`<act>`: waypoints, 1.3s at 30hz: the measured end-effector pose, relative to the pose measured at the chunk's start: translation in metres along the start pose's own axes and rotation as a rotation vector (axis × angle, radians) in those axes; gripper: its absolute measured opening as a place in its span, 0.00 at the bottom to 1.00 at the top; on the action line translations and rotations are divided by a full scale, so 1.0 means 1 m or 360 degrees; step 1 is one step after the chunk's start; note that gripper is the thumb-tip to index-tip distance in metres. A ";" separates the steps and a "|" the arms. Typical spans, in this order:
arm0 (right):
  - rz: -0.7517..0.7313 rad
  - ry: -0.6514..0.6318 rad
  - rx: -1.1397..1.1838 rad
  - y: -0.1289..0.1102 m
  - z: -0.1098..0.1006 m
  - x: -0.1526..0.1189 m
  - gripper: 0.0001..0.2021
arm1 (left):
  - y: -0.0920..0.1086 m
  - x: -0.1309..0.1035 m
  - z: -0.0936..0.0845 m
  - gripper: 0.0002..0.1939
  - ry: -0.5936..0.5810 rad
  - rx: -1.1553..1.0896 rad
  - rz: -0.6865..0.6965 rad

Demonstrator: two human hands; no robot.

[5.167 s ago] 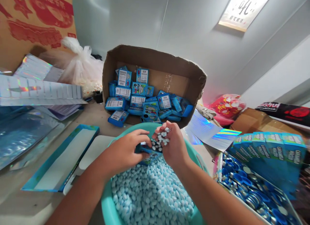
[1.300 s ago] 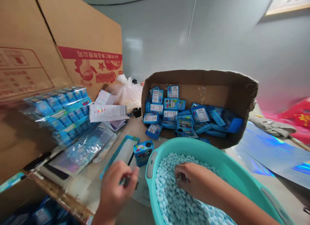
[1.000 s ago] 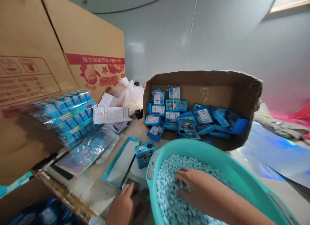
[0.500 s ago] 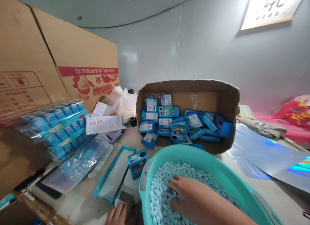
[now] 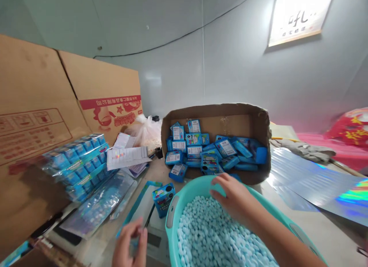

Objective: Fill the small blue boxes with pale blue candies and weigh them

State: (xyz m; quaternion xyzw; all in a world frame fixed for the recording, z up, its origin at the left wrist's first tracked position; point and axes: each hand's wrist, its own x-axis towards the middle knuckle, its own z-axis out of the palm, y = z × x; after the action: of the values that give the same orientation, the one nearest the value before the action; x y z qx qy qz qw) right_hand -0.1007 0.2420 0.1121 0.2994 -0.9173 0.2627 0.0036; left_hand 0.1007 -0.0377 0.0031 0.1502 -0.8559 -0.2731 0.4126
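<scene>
Your right hand (image 5: 230, 192) is over the far part of the turquoise basin (image 5: 198, 184) at lower centre, fingers apart above pale blue candies (image 5: 201, 228). At the bottom edge, left of centre, your left hand (image 5: 135, 240) is blurred, its fingers curled with a gap to the thumb, near a white device with a dark display (image 5: 153, 239). A blue candy box (image 5: 163, 201) stands just beside the basin's left rim. Mid-frame, your open cardboard carton (image 5: 235, 123) holds similar small boxes (image 5: 194, 152); wrapped packs (image 5: 82, 165) sit at left.
</scene>
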 end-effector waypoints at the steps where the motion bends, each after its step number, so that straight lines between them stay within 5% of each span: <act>1: 0.0122 0.0055 -0.0088 0.008 -0.002 0.004 0.16 | 0.011 0.021 0.001 0.19 0.0099 -0.0048 -0.0150; 2: 0.0274 0.0060 -0.0171 0.016 -0.003 0.007 0.18 | 0.022 0.045 0.004 0.25 0.0087 -0.0073 -0.0294; 4: 0.0501 -0.0004 -0.0317 0.031 -0.003 0.012 0.21 | 0.041 0.092 0.019 0.32 -0.0319 -0.0022 -0.0353; 7: 0.0379 -0.0123 -0.0469 0.047 0.001 0.014 0.20 | 0.061 0.147 0.049 0.28 -0.0908 0.0001 -0.0184; 10: 0.0113 -0.0070 -0.0568 0.053 0.004 0.010 0.15 | 0.074 0.171 0.074 0.21 -0.1447 0.0132 -0.0007; 13: 0.0234 0.0082 -0.0599 0.051 0.003 0.005 0.16 | 0.084 0.174 0.085 0.20 -0.1694 0.0339 0.0078; 16: 0.0274 0.0097 -0.0572 0.051 0.002 0.005 0.18 | 0.094 0.164 0.086 0.25 -0.1586 0.0578 0.0105; 20: 0.0253 0.0115 -0.0551 0.051 -0.004 0.002 0.17 | 0.099 0.140 0.071 0.40 -0.1121 0.0927 -0.0024; 23: 0.0243 0.0197 -0.0567 0.048 -0.010 -0.007 0.16 | 0.091 0.123 0.059 0.42 -0.0944 0.0950 -0.0154; 27: 0.0267 0.0205 -0.0537 0.053 -0.010 -0.022 0.16 | 0.071 0.125 0.051 0.38 -0.0802 0.0709 -0.0129; 31: 0.0345 0.0140 -0.0452 0.063 -0.005 -0.026 0.17 | 0.049 0.159 0.040 0.34 -0.0566 0.0293 0.0071; 35: 0.0330 0.0026 -0.0462 0.074 0.002 -0.005 0.18 | 0.025 0.185 0.033 0.28 -0.0346 -0.0060 0.0318; 39: 0.0213 0.0033 -0.0592 0.070 0.011 0.026 0.20 | 0.010 0.174 0.037 0.26 -0.0053 -0.0262 0.0532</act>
State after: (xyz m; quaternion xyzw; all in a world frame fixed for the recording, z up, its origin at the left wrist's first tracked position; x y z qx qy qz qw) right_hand -0.1586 0.2702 0.0733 0.2292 -0.9677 0.0915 0.0510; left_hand -0.0357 -0.1012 0.0984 -0.0329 -0.8504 -0.2722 0.4491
